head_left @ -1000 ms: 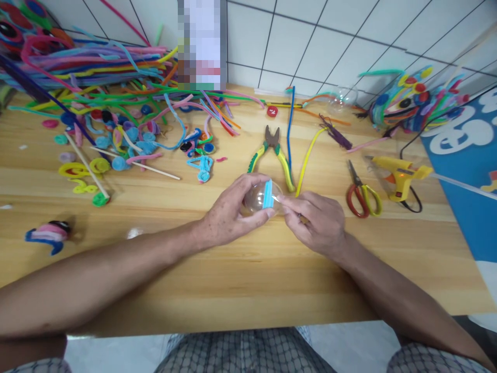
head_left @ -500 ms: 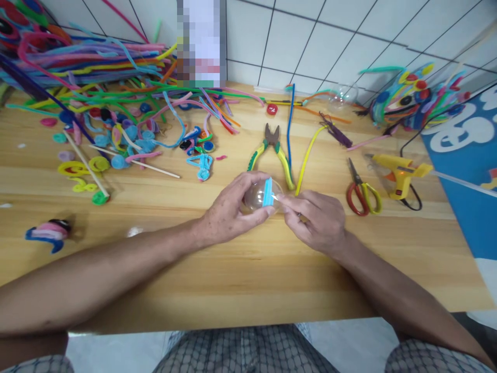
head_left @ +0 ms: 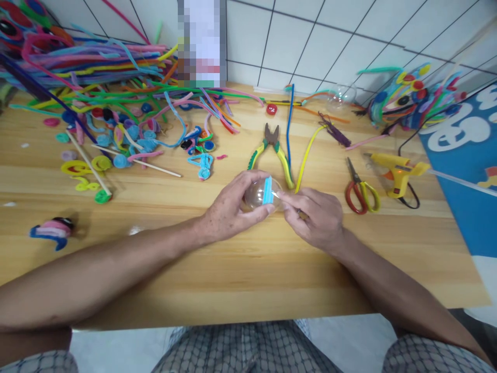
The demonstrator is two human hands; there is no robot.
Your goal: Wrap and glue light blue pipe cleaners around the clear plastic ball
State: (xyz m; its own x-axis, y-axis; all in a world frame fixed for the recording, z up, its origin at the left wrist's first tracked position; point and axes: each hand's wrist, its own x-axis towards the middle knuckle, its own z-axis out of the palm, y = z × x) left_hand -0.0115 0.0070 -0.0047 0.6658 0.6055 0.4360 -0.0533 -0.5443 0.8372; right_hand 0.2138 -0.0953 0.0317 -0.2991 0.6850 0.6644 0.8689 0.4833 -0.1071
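My left hand [head_left: 227, 210] is wrapped around a clear plastic ball [head_left: 254, 197], thumb on the near side and fingers on the far side. A bright blue strip [head_left: 267, 190] runs across the ball between those fingertips. At the ball's right side, my right hand [head_left: 316, 215] is closed in a pinch, its fingertips close against the ball. Something small and pale shows at that pinch, too small to name. Just beyond the ball lie pliers [head_left: 272, 137] with green and yellow handles, their jaws spread. A yellow pipe cleaner [head_left: 309, 155] rests beyond my right hand.
Scissors [head_left: 360, 191] and a yellow glue gun [head_left: 399, 171] lie to the right. Pipe cleaners [head_left: 101, 62] are heaped at the back left, with coiled pieces and sticks before them. A pink and blue piece [head_left: 52, 231] sits far left. Another clear ball [head_left: 342, 97] stands near the tiled wall.
The view has shifted slightly. Both hands keep almost the same pose around the ball, and the right fingertips remain at its right side.
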